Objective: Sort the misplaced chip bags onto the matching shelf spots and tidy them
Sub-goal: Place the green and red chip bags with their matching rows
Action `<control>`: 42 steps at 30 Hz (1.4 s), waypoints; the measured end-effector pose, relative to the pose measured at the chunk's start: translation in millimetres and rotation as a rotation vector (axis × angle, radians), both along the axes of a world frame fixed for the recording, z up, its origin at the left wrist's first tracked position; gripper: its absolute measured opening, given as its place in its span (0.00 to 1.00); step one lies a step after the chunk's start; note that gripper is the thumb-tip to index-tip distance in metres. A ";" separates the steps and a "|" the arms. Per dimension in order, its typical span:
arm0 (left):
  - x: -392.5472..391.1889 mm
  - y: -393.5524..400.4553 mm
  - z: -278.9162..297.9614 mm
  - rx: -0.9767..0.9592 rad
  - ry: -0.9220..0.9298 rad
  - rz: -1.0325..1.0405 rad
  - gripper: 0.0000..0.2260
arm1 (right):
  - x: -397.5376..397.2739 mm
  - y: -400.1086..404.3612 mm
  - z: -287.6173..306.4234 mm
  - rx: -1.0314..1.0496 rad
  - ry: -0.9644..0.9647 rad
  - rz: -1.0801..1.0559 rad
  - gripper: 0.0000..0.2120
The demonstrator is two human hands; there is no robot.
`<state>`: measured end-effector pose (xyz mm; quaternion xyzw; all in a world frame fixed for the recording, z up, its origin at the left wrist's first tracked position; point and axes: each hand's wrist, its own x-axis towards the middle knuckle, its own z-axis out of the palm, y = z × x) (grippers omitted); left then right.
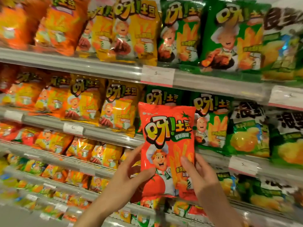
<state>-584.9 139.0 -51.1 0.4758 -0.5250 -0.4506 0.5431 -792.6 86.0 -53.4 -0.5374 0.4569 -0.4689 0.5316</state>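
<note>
A red tomato-flavour chip bag (pixel 165 133) with a cartoon chef is held upright in front of the shelves, overlapping green bags (pixel 211 122) on the second shelf. My left hand (pixel 126 176) grips its lower left edge, thumb on the front. My right hand (pixel 199 174) grips its lower right edge, thumb across the front. Orange-red bags (pixel 54 28) of the same brand stand at the upper left, and more red ones (pixel 29 136) sit on the third shelf at left. Yellow bags (pixel 118 104) fill the middle columns.
Several grey shelf rails (pixel 101 133) with price tags (pixel 157 76) run across the view. Green and black potato-chip bags (pixel 249 130) of another brand fill the right side. Lower shelves hold smaller mixed bags (pixel 54 174), blurred at the left.
</note>
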 end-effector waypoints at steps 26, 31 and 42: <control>570.0 76.9 4.8 0.004 0.039 0.497 0.26 | 621.5 -9.3 7.3 -0.098 -0.001 0.566 0.18; 658.1 42.2 11.6 0.043 0.012 0.466 0.23 | 713.8 -48.5 0.3 -0.107 0.019 0.512 0.43; 777.0 -35.9 20.6 -0.013 -0.114 0.348 0.25 | 808.6 -85.5 22.5 -0.160 -0.005 0.261 0.07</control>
